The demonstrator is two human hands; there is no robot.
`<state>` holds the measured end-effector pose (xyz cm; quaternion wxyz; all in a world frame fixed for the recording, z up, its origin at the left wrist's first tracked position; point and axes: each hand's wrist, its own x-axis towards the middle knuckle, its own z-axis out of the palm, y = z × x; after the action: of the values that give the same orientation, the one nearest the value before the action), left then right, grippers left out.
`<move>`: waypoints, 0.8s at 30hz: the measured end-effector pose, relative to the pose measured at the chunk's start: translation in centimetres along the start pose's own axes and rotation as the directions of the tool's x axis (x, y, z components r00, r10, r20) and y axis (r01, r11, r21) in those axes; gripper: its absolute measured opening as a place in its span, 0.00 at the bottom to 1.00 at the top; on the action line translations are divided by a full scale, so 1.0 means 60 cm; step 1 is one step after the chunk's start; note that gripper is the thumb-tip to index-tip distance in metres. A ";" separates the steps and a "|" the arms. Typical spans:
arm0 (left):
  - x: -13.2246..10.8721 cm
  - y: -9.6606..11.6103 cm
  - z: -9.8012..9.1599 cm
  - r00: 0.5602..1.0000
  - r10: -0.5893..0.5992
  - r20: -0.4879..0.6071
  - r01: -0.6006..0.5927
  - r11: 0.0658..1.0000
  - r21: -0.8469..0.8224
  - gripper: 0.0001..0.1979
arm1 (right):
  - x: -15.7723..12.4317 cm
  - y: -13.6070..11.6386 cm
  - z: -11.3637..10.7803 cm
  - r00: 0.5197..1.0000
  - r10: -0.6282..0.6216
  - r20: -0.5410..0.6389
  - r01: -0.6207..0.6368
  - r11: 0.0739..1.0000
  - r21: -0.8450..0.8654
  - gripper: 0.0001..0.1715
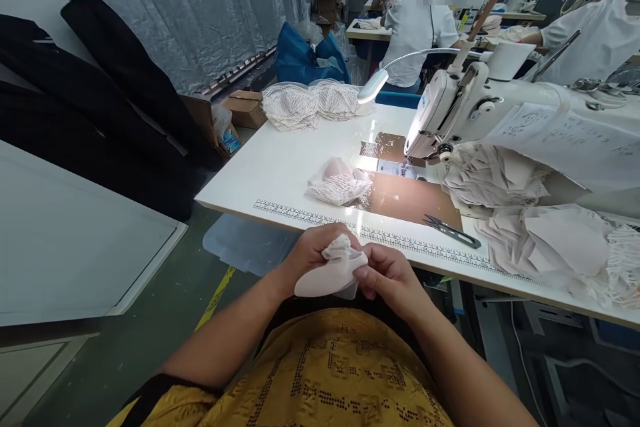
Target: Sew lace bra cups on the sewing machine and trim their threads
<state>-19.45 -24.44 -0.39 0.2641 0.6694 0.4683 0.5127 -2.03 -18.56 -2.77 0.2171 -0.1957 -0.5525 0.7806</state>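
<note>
Both my hands hold one small pale pink fabric piece with a lace edge (pixel 333 271) above my lap, just short of the table's front edge. My left hand (pixel 313 257) is closed around its left side. My right hand (pixel 387 273) pinches its right end with curled fingers. On the white table (pixel 280 167) in front lies another lace and pink piece (pixel 339 183) beside the sewing machine's needle area (pixel 403 167). Small thread snips (pixel 453 230) rest on the brown plate to the right.
A white sewing machine (pixel 500 113) with a gooseneck lamp (pixel 373 87) fills the right. Stacks of pale cut pieces (pixel 530 220) lie under its arm. A lace pile (pixel 310 103) sits at the far edge. Other people in white work at machines behind. Dark fabric rolls (pixel 100 107) lie left.
</note>
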 end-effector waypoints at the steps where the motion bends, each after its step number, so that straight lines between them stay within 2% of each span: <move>1: 0.001 -0.004 0.002 0.999 0.001 -0.035 0.001 0.997 0.075 0.05 | 0.001 0.003 0.006 1.000 -0.013 0.003 0.013 1.000 -0.007 0.17; 3: 0.001 -0.015 0.011 0.992 0.027 -0.127 0.001 0.977 0.212 0.05 | 0.004 0.009 0.017 0.997 -0.071 0.005 0.071 0.997 -0.029 0.16; 5: 0.000 -0.026 0.020 0.978 0.062 -0.197 -0.004 0.959 0.282 0.08 | 0.006 0.012 0.022 0.993 -0.121 0.013 0.121 0.992 -0.047 0.15; 8: 0.001 -0.034 0.020 0.969 0.106 -0.222 -0.026 0.942 0.335 0.14 | 0.003 0.003 0.011 0.993 -0.108 -0.043 0.105 0.991 -0.081 0.13; 10: 0.005 -0.033 0.012 0.956 0.199 -0.217 -0.094 0.905 0.415 0.11 | -0.001 -0.008 -0.004 0.987 -0.083 -0.140 0.077 0.996 -0.046 0.16; 11: 0.008 -0.031 0.007 0.944 0.268 -0.194 -0.150 0.869 0.471 0.08 | -0.003 -0.012 -0.011 0.983 -0.066 -0.169 0.066 0.998 -0.009 0.19; 13: 0.016 -0.026 0.002 0.909 0.408 -0.086 -0.289 0.766 0.575 0.04 | -0.005 -0.017 -0.018 0.987 -0.033 -0.155 0.042 0.998 0.053 0.25; 16: 0.024 -0.017 0.006 0.870 0.474 0.133 -0.444 0.637 0.631 0.04 | 0.003 -0.012 -0.016 0.986 -0.002 -0.165 0.006 1.000 0.024 0.23; 19: 0.020 -0.009 0.014 0.877 0.399 0.266 -0.476 0.648 0.594 0.07 | 0.016 -0.004 -0.018 0.946 0.046 -0.321 0.003 0.988 0.151 0.20; 21: 0.010 -0.007 0.014 0.881 0.349 0.320 -0.474 0.668 0.574 0.07 | 0.023 -0.003 -0.024 0.921 0.084 -0.380 0.023 0.963 0.268 0.20; 22: 0.004 -0.008 0.012 0.887 0.332 0.320 -0.461 0.681 0.569 0.07 | 0.025 -0.003 -0.027 0.918 0.089 -0.387 0.028 0.957 0.287 0.20; 24: -0.007 -0.010 0.007 0.914 0.316 0.253 -0.405 0.730 0.551 0.07 | 0.027 -0.003 -0.029 0.933 0.088 -0.348 0.013 0.960 0.280 0.21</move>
<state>-19.31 -24.49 -1.22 -0.0304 0.8304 0.4455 0.3333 -2.39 -16.24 -3.28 0.3240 -0.3123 -0.3851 0.8057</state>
